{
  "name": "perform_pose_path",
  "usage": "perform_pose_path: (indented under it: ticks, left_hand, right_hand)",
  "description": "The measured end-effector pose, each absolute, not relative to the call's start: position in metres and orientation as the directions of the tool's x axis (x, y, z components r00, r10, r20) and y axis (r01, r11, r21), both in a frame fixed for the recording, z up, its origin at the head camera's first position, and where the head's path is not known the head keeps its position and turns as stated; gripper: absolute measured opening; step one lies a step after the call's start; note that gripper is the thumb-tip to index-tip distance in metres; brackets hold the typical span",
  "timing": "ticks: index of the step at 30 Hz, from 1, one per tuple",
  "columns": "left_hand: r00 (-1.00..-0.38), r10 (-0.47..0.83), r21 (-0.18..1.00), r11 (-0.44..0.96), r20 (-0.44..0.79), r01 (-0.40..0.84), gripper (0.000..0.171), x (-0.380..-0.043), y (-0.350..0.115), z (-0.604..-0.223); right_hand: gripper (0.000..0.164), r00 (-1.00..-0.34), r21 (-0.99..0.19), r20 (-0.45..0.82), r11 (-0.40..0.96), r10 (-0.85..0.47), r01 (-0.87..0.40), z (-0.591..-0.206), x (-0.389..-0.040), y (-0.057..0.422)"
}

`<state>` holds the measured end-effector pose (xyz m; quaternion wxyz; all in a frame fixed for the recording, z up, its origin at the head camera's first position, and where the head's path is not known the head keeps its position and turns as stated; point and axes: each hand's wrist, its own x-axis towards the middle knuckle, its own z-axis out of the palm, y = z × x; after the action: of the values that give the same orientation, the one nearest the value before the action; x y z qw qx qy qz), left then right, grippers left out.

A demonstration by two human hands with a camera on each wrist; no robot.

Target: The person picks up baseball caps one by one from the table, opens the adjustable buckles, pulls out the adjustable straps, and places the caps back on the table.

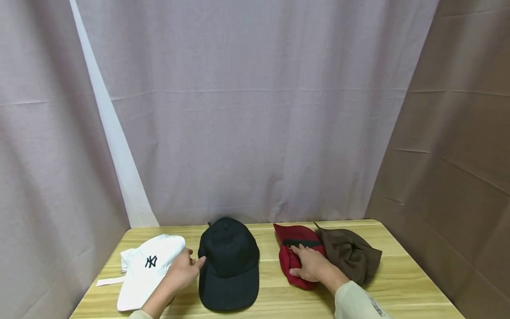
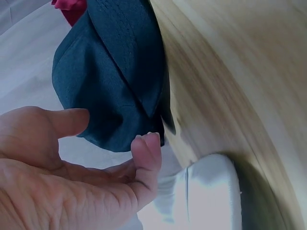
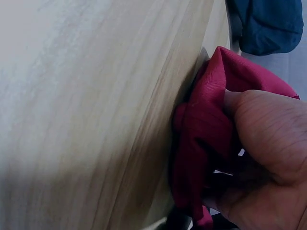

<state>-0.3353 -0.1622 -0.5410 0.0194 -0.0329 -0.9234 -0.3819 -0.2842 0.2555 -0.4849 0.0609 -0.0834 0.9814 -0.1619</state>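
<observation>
My left hand is between a white cap with a black NY logo and a black cap, its thumb tip right at the black crown's edge. In the left wrist view, thumb and fingers are apart beside the dark crown, with nothing in their grasp. My right hand grips a red cap with a dark band. The right wrist view shows the thumb pressed against its red fabric, while the other fingertips are partly hidden. Touching the red cap's right side is a crumpled brown cap.
All four caps lie on a light wooden table with a rounded back corner. Behind it hangs a grey curtain, and a brown one runs along the right side. A white strap sticks out left of the white cap.
</observation>
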Motion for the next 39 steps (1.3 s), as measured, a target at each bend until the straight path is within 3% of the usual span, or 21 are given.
perform_pose_path:
  ticks: [8, 17, 25, 30, 35, 39]
  left_hand:
    - [-0.994, 0.043, 0.719, 0.687, 0.104, 0.105, 0.070, -0.330, -0.164, -0.541]
    - [-0.986, 0.029, 0.729, 0.670, 0.165, 0.142, 0.065, -0.309, -0.152, -0.504]
    - [-0.973, 0.027, 0.711, 0.678, 0.228, 0.186, 0.043, -0.300, -0.148, -0.498]
    - [-0.959, 0.084, 0.711, 0.655, 0.270, 0.257, 0.041, -0.290, -0.145, -0.485]
    - [-0.946, 0.119, 0.698, 0.648, 0.303, 0.305, 0.042, -0.286, -0.141, -0.482]
    - [-0.936, 0.117, 0.700, 0.634, 0.333, 0.329, 0.042, -0.287, -0.141, -0.481]
  right_hand:
    - [0.075, -0.978, -0.320, -0.101, 0.936, -0.185, -0.144, -0.484, -0.284, 0.257]
    - [0.044, -0.981, -0.327, -0.073, 0.933, -0.180, -0.147, -0.482, -0.284, 0.243]
    - [0.034, -0.983, -0.207, 0.025, 0.961, -0.184, -0.185, -0.485, -0.268, 0.227]
    - [0.009, -0.980, -0.208, 0.037, 0.958, -0.195, -0.198, -0.484, -0.260, 0.221]
    - [0.030, -0.973, -0.230, 0.123, 0.948, -0.197, -0.221, -0.483, -0.253, 0.219]
    - [0.035, -0.971, -0.266, 0.130, 0.937, -0.199, -0.227, -0.482, -0.250, 0.219]
